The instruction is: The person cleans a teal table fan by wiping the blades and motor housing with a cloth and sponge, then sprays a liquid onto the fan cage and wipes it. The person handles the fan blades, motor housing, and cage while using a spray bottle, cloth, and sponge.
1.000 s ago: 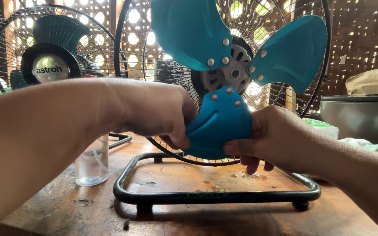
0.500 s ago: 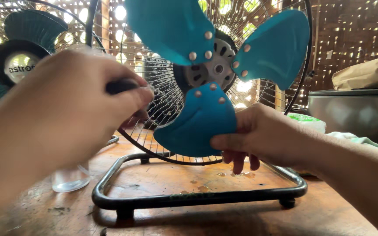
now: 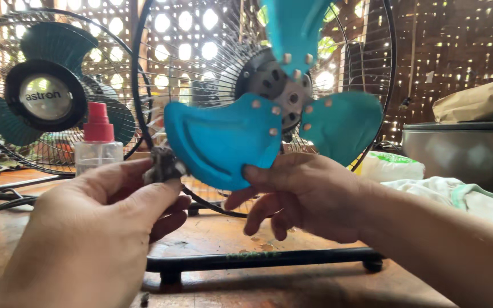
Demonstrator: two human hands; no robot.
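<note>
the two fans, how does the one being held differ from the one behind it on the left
The near fan has bare bright teal blades with no front guard; the far fan sits closed in its wire cage with darker green blades. The near fan's hub is exposed grey metal with rivets; the far fan's is a black ring with a silver cap. The right hand grips a near-fan blade, while the left hand pinches a small dark tool; the far fan goes untouched. Both have round wire guards and stand on the wooden table.

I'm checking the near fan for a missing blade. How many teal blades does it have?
3. One points up from the hub, one sits lower right, and the right hand grips the lower-left one. None seems hidden.
</note>
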